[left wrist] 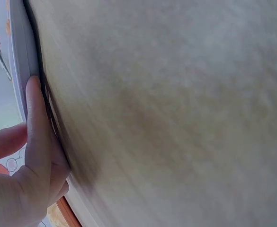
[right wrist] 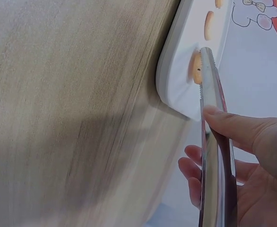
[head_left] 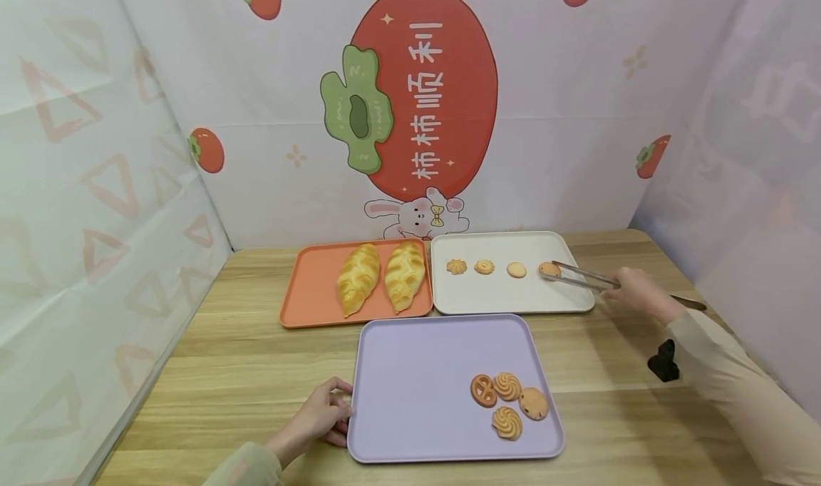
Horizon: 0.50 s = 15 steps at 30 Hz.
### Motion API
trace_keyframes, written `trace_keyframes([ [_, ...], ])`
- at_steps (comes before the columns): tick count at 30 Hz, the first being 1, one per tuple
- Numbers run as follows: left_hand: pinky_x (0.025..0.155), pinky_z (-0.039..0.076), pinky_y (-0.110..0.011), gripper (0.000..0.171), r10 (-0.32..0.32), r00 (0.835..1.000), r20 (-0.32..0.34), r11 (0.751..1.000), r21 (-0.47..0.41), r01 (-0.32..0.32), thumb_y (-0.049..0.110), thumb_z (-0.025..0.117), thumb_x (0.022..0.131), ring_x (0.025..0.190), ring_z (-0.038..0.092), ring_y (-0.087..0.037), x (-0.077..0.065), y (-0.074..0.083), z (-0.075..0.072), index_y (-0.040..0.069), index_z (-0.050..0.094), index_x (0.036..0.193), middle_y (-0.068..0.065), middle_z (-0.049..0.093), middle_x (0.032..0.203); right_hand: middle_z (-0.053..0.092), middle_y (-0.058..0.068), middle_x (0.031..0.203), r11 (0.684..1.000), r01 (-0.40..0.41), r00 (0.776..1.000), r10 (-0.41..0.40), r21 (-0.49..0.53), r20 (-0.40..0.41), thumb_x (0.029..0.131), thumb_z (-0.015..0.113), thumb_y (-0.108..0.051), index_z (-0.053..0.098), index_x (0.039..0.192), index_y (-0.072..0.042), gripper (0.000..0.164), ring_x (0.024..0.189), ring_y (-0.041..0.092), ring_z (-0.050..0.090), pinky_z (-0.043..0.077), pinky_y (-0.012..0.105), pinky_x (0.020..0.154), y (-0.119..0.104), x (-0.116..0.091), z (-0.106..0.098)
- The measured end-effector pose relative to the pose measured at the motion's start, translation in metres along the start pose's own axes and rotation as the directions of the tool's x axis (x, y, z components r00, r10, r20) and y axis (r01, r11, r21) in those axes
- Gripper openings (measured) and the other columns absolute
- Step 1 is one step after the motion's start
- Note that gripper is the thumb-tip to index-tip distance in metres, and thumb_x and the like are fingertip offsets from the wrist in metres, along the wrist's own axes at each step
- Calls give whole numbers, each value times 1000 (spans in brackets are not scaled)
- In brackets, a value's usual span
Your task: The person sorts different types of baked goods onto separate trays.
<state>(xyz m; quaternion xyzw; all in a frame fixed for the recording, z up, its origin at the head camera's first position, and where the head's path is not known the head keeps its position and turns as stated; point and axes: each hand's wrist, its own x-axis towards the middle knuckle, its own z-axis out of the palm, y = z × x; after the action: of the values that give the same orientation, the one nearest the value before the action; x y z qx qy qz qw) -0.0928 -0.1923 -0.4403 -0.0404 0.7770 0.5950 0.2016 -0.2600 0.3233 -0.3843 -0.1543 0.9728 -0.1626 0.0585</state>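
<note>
My right hand [head_left: 631, 291] grips a pair of metal tongs [right wrist: 214, 156], thumb on one arm and fingers round the other. The tong tips are at a round cookie [head_left: 549, 269] with dark specks, at the right end of the row on the white tray [head_left: 500, 302]. Three more cookies lie left of it on that tray. My left hand [head_left: 318, 412] touches the left edge of the purple tray [head_left: 417, 386], fingers against its rim. A pretzel-shaped cookie [head_left: 484, 390], two swirl cookies [head_left: 507, 422] and a round speckled cookie [head_left: 534, 403] sit on the purple tray's right side.
At the back left an orange tray [head_left: 314, 286] holds two braided bread loaves [head_left: 359, 279], [head_left: 405, 276] and borders the white tray. The wooden table [head_left: 256, 365] ends at a printed cloth backdrop [head_left: 269, 179], with cloth on both sides.
</note>
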Motion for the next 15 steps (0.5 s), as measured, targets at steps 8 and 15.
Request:
trace_keyframes([
  [8,44,52,-34,31,-6,1000,-10,1000,6,6,-8,49,78,50,54,-15,0,1,0,-9,37,107,-5,50,68,58,11,69,1000,16,1000,-16,19,5,81,58,-7,47,110,20,41,53,14,39,32,26,46,4,2,1],
  [15,45,53,-35,31,-17,1000,-9,1000,7,17,-7,49,78,51,54,-15,0,2,0,-9,37,107,-6,50,68,59,12,70,1000,21,1000,-21,8,4,80,59,-7,48,108,20,41,54,15,41,34,26,47,5,4,0],
])
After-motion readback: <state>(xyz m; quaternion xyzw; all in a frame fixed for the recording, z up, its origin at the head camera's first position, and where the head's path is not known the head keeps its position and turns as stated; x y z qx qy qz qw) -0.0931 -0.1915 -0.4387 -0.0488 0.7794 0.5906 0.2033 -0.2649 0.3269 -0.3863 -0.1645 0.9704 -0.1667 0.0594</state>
